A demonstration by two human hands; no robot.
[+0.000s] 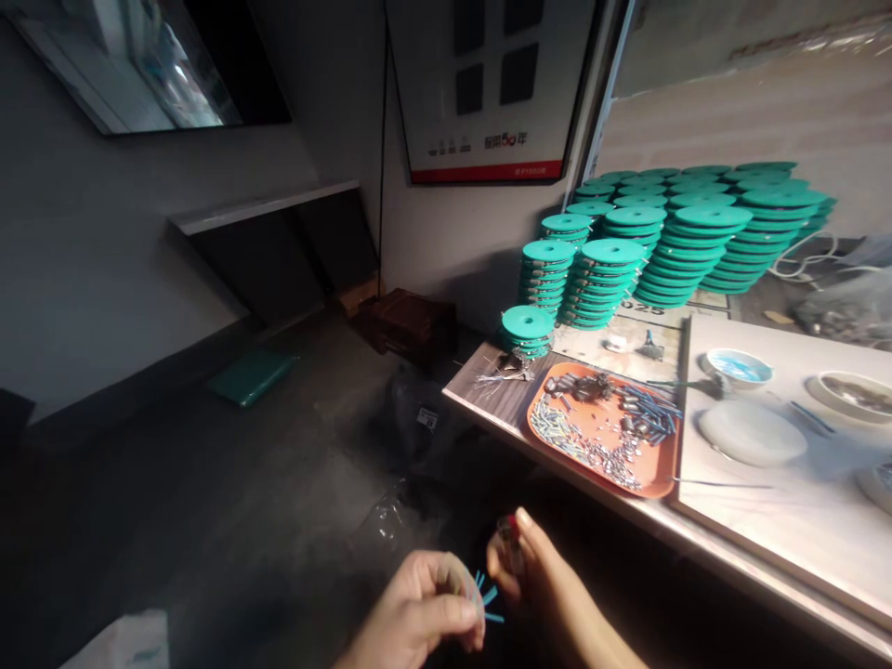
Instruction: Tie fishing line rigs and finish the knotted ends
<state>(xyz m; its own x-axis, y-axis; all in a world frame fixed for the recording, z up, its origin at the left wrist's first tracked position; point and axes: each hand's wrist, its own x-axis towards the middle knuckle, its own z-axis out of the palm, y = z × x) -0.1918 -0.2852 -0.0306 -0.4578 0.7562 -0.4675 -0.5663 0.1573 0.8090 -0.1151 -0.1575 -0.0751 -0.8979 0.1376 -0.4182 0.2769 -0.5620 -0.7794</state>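
Note:
My left hand (425, 609) is low in the view, below the table edge, fingers curled in a pinch around a small bundle of thin blue tubes (486, 595) that fan out to the right. My right hand (540, 581) sits right beside it, fingers closed around a small lighter-like object (508, 537) with a red and metal top, held close to the tube ends. Both hands hover over the dark floor, in front of the table.
An orange tray (655, 469) of small metal and blue pieces rests on the table (780, 520). Stacks of teal spools (613, 269) stand behind it. A blue dish (739, 367), white plates (753, 432) and a bowl (854, 395) lie to the right. Dark boxes (408, 321) sit on the floor.

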